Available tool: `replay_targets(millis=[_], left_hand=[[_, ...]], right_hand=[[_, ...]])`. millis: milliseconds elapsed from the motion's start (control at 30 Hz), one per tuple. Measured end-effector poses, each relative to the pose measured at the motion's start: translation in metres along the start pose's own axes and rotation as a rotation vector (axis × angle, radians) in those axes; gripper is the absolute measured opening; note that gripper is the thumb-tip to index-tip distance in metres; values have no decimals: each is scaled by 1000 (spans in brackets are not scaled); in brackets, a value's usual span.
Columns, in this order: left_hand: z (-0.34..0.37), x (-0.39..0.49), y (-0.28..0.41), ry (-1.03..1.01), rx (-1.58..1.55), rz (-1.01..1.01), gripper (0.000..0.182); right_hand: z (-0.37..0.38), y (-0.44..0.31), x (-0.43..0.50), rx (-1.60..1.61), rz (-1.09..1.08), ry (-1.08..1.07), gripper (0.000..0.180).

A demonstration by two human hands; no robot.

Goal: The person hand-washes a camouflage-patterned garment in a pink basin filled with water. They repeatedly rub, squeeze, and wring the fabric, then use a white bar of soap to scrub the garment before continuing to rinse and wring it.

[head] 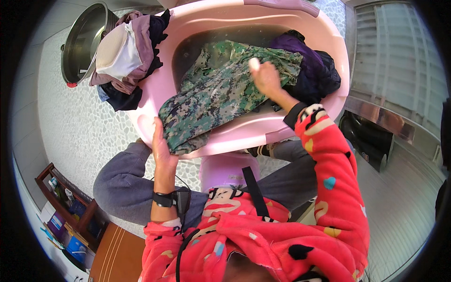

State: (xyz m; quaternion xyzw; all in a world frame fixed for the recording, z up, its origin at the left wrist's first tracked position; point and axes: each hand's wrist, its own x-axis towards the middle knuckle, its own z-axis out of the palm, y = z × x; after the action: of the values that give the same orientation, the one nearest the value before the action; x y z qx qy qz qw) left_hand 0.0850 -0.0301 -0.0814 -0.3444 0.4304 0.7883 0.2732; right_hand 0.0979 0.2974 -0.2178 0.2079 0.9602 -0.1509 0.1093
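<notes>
A camouflage-patterned garment (218,91) lies stretched across a pink plastic tub (243,142), partly in dark, murky water (190,46). At the tub's near left rim, my left hand (162,144) grips the garment's end, with the thumb up along its edge. My right hand (265,75), slightly blurred, is over the cloth's right part, closed around a small whitish thing (254,64) that I cannot make out. Purple cloth (296,47) and dark cloth (319,81) are heaped at the tub's right end, beyond my right hand.
Over the tub's left rim hangs a pile of clothes (141,38), with a white and beige padded piece (116,53) on top. A metal basin (82,38) stands left of it. A pink stool (225,169) is between my legs. Black boots (366,141) stand at right, a wooden shelf (67,208) at lower left.
</notes>
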Motion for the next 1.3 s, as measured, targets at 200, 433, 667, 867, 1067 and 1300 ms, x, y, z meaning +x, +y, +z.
replay_targets(millis=[200, 433, 667, 867, 1067, 1300], left_hand=[[-11, 16, -21, -170, -62, -28, 43], [-18, 17, -25, -62, -39, -69, 47], [-23, 14, -23, 50, 173, -37, 44], [-28, 14, -42, 101, 657, 304, 14], [-24, 5, -50, 46, 450, 43, 14], [-19, 6, -48, 81, 300, 36, 12]], right_hand=[[12, -146, -94, 565, -448, -190, 34], [43, -111, -50, -52, -390, -245, 25], [36, -18, 7, -281, -129, 8, 32], [24, -68, -28, 146, -372, -280, 39], [25, -114, -75, 327, -808, -400, 33], [39, -73, -27, -364, -770, -260, 26]])
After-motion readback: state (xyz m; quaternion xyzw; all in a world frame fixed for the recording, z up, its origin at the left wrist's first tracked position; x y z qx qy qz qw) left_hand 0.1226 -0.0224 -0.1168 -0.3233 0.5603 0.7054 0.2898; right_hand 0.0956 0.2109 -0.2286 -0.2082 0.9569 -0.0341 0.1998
